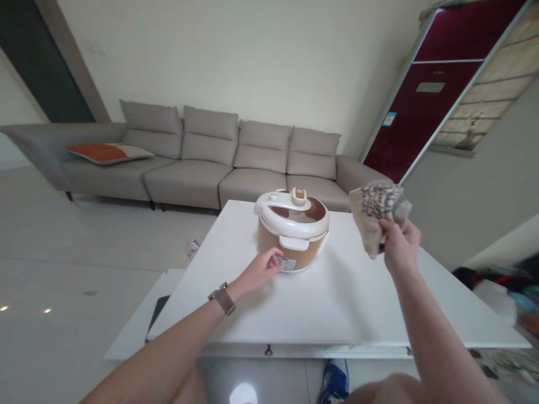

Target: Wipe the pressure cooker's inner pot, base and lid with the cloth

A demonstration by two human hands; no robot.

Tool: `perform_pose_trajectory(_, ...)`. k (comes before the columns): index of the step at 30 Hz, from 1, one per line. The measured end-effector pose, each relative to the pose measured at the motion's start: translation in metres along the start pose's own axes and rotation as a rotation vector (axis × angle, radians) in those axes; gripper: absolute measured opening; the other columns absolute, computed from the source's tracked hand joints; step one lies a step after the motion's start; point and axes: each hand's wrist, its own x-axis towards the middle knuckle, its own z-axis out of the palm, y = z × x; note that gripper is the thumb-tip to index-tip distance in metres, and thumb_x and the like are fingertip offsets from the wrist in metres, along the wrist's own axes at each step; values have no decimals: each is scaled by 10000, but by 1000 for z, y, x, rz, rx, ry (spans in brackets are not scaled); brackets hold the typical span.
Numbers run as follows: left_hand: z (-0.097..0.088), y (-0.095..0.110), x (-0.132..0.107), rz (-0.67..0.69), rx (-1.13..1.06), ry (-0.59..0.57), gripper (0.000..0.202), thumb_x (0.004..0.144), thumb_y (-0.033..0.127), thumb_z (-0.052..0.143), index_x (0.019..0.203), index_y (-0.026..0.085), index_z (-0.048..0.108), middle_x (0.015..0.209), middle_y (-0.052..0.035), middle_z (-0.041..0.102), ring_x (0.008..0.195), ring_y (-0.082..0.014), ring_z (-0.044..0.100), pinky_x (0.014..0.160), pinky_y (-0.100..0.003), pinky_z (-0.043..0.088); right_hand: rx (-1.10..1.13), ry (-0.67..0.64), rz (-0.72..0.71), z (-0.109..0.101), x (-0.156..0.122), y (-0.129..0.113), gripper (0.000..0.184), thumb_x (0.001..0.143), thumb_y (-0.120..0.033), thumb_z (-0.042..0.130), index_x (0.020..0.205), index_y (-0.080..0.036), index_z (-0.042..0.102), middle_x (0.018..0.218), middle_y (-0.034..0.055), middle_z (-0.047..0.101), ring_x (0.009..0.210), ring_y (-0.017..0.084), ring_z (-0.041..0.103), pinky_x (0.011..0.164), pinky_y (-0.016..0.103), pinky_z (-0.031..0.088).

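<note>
Two bare hands extend over the white tabletop [311, 314], with a lidded cooker [295, 229] between them. The cooker stands upright near the far edge, nearer the far left corner than the far right one; its body is tan, its lid white with a brown window, and a raised knob [299, 195] sits on top. Your left hand [265, 266], wearing a watch [223, 297] at the wrist, reaches across from the near left corner. Its fingers are loosely curled, with nothing visible in their grasp, beside the label [287, 264] low on the cooker's near side; whether they touch it cannot be told. Your right hand [400, 241] is raised toward the tabletop's right edge, its thumb and fingers closed firmly on a bunched beige cloth [366, 216] with a dark pattern. The cloth is held up, well apart from the cooker. Below the near edge, note a drawer knob [268, 350] and a blue shoe [334, 381]. Beyond the far edge runs a grey sofa [256, 179], an orange and white cushion [105, 151] lying on its left seat.
</note>
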Motion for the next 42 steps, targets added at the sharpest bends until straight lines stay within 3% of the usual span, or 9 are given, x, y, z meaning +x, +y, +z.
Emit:
perform_pose_trajectory(2, 3, 0, -2, 14, 119, -28, 352, 876, 221, 568, 1224, 197, 607, 913, -13, 658, 794, -172, 586, 752, -304, 446, -168, -38, -159, 38, -4, -24, 213, 876, -443, 564, 864, -242, 633, 806, 62, 666, 809, 267, 639, 737, 378, 520)
perform_pose_trajectory(5, 7, 1, -4, 35, 227, -82, 386, 897, 206, 544, 1279, 203, 598, 948, -19, 673, 796, -169, 583, 757, -297, 444, -335, -311, -407, 93, -21, -47, 229, 942, -369, 506, 981, -228, 682, 1109, 116, 713, 1044, 288, 651, 923, 387, 505)
perform_pose_trajectory(7, 10, 1, -6, 47, 276, -99, 402, 898, 189, 529, 1294, 198, 598, 979, -32, 679, 814, -173, 595, 777, -300, 451, -510, -395, -469, 120, -33, -51, 250, 915, -309, 536, 1090, -203, 680, 1185, 146, 703, 1118, 320, 632, 998, 428, 474)
perform_pose_trajectory(10, 14, 0, -10, 52, 331, -128, 451, 885, 171, 522, 1330, 194, 594, 1060, -58, 683, 844, -181, 618, 803, -309, 463, -708, -352, -467, 139, -44, -49, 454, 867, -311, 621, 1299, -171, 614, 1314, 174, 663, 1232, 371, 573, 1096, 494, 403)
perform_pose_trajectory(13, 15, -1, -13, 49, 366, -175, 486, 892, 181, 520, 1374, 205, 579, 1105, -66, 685, 861, -187, 634, 824, -316, 471, -746, -362, -471, 139, -44, -48, 544, 881, -323, 629, 1411, -210, 581, 1416, 149, 626, 1255, 375, 560, 1116, 502, 383)
perform_pose_trajectory(19, 14, -5, -15, 35, 379, -213, 489, 889, 182, 527, 1375, 220, 575, 1165, -70, 683, 860, -193, 639, 830, -326, 476, -837, -381, -399, 132, -24, -55, 387, 925, -339, 576, 1273, -261, 726, 1355, 137, 667, 1181, 381, 605, 1008, 509, 447)
perform_pose_trajectory(29, 11, -9, -18, 37, 414, -237, 487, 895, 182, 528, 1377, 214, 587, 1191, -95, 695, 819, -196, 640, 803, -323, 466, -782, -339, -31, 118, 35, -28, 438, 959, -409, 451, 1183, -178, 748, 1201, 204, 747, 1052, 369, 705, 817, 424, 504)
perform_pose_trajectory(34, 13, -13, -17, 38, 426, -249, 487, 897, 194, 538, 1382, 203, 590, 1209, -111, 696, 834, -208, 654, 822, -332, 481, -694, -447, -198, 124, 39, -22, 419, 940, -320, 476, 1239, -189, 738, 1240, 169, 756, 1127, 342, 694, 901, 388, 492)
perform_pose_trajectory(42, 21, -17, -9, 33, 438, -276, 471, 902, 207, 550, 1371, 205, 601, 1174, -97, 717, 836, -204, 650, 835, -331, 495, -860, -637, -407, 117, 16, -58, 300, 933, -296, 537, 1101, -187, 760, 1188, 166, 771, 1094, 330, 700, 882, 367, 474)
